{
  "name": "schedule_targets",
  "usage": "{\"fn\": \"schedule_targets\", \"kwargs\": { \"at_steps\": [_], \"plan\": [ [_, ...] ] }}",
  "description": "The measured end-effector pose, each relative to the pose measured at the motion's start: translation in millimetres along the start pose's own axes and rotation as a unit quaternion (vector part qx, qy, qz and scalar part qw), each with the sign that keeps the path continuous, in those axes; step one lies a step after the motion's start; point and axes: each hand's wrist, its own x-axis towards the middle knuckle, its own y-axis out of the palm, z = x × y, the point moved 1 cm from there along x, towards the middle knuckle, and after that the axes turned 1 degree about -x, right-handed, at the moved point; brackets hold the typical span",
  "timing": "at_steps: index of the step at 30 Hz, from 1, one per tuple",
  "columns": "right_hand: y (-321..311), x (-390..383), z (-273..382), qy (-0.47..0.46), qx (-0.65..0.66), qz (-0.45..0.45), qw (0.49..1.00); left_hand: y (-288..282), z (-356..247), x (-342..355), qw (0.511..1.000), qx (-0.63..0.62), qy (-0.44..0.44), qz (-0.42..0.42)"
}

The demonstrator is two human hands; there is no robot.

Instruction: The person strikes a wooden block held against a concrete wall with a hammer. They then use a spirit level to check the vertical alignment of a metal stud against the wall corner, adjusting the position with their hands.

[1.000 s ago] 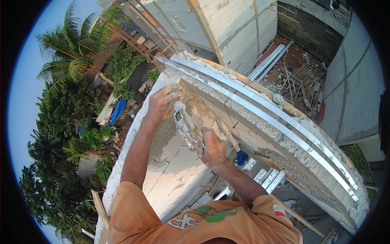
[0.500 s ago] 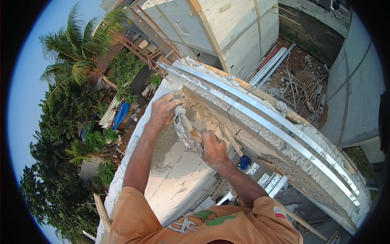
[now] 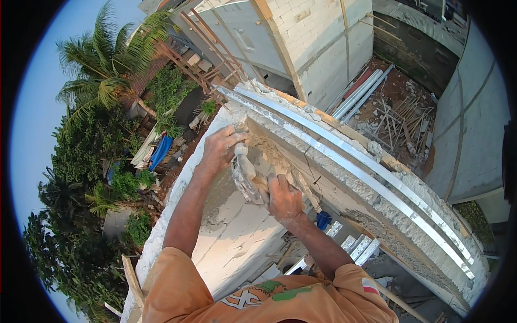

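Note:
A mortar-caked plastering float [image 3: 246, 177] lies in the inner corner of a block wall, over damp grey plaster [image 3: 215, 199]. My right hand [image 3: 284, 198] is closed round its handle near the lower end. At the float's far end, my left hand [image 3: 221, 148] has bent fingers laid over the tip, just beside the white wall top [image 3: 183, 177]. Wet brown mortar [image 3: 264, 142] covers the corner above the float. The working face of the float is hidden against the wall.
Two long metal bars [image 3: 344, 164] run along the rough wall top on the right. A thin wire [image 3: 311, 164] hangs from them. Below stand metal lengths [image 3: 355, 247] and a blue object [image 3: 323, 219]. Left of the wall the ground drops to trees [image 3: 75, 177].
The view has shifted slightly. Both hands and the float keep almost the same place in the corner.

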Motion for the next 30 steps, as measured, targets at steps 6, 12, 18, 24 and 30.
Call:
{"fn": "schedule_targets", "kwargs": {
  "at_steps": [6, 12, 18, 24, 30],
  "plan": [
    [-7.7, -10.3, 5.0, 0.022, 0.042, 0.013, 0.999, -0.3, 1.2, -3.7, 0.999, 0.030, -0.025, 0.017],
    [-16.4, -40.8, 6.7, 0.082, 0.114, 0.014, 0.990, 0.4, 9.9, -5.3, 0.999, 0.008, 0.024, -0.030],
    [-30.0, -94.2, -3.2, 0.112, 0.139, 0.053, 0.982, -5.0, 17.0, -8.5, 0.959, -0.123, -0.204, -0.152],
    [-51.8, -115.3, -12.0, 0.131, 0.095, 0.110, 0.981, -10.5, 13.3, -15.9, 0.936, -0.144, -0.207, -0.244],
    [-49.4, -75.8, -4.6, 0.125, 0.079, 0.033, 0.988, -41.0, 27.2, -51.0, 0.909, -0.162, -0.284, -0.259]
  ]
}}
